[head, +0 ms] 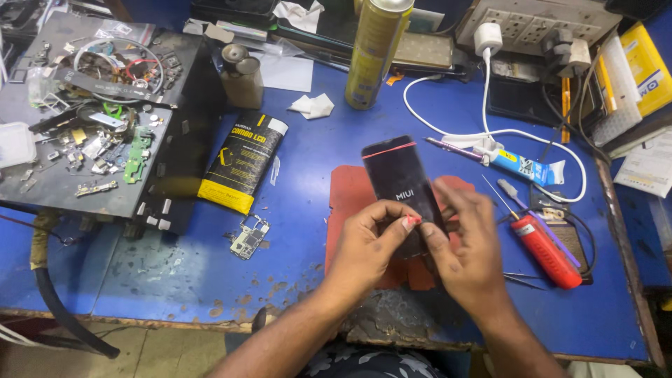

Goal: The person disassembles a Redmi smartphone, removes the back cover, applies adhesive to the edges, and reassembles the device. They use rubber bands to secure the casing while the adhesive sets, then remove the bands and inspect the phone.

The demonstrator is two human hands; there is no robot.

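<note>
Both of my hands hold a black smartphone [399,178] upright over a worn red mat [346,192] on the blue table. Its dark screen shows a small white logo, and a thin red band crosses its top end. My left hand [364,245] grips the phone's lower left side, thumb on the screen edge. My right hand [465,241] grips its lower right side, fingers wrapped over the edge. The phone's lower end is hidden behind my fingers.
A black-and-yellow parts pouch [241,161], a loose circuit board [248,238], a tray of phone parts [77,178], a yellow spray can [376,49], a glue tube [521,166], a red screwdriver [547,250], tweezers [521,278], a white charger cable [490,129] and a power strip [539,24] surround me.
</note>
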